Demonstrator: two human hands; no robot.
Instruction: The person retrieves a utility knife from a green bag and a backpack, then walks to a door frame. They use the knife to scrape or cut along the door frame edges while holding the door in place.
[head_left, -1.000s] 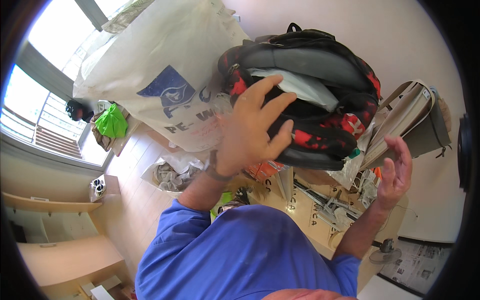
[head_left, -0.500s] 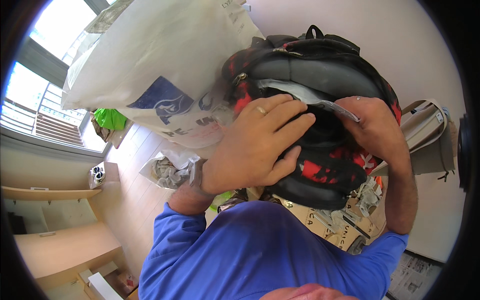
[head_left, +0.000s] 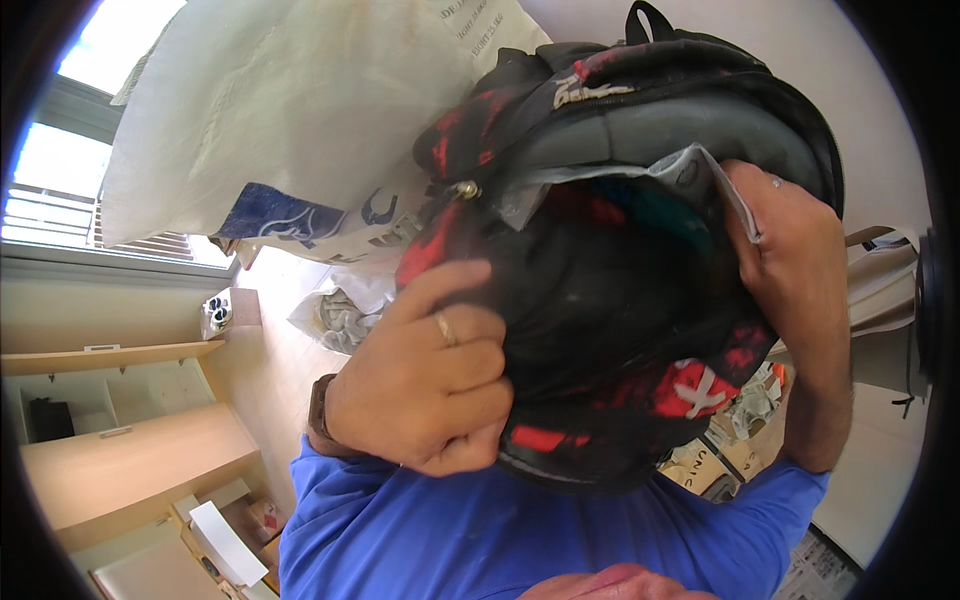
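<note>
A black backpack with red patches (head_left: 600, 350) gapes wide in front of me, its dark inside showing. At its near left rim my left hand (head_left: 425, 375) is closed on the fabric, the index finger partly stretched out and the other fingers curled. On the far right side of the opening, my right hand (head_left: 785, 225) grips the edge of a thin whitish sheet (head_left: 690, 170), which runs along the grey padded panel (head_left: 640, 130). I cannot make out whether the sheet is plastic or paper. Something teal shows faintly inside the bag.
Left of the backpack stands a large white sack (head_left: 290, 130) with blue printing. A small plastic bag (head_left: 340, 315) of greyish material lies on the floor. Wooden cabinets (head_left: 140, 460) line the left; a beige bag (head_left: 885, 285) is at the right. Cardboard with scraps (head_left: 745, 420) lies below.
The backpack has come closer and its mouth is wider. My left hand has moved down and left from over the opening to the near rim. My right hand keeps the sheet.
</note>
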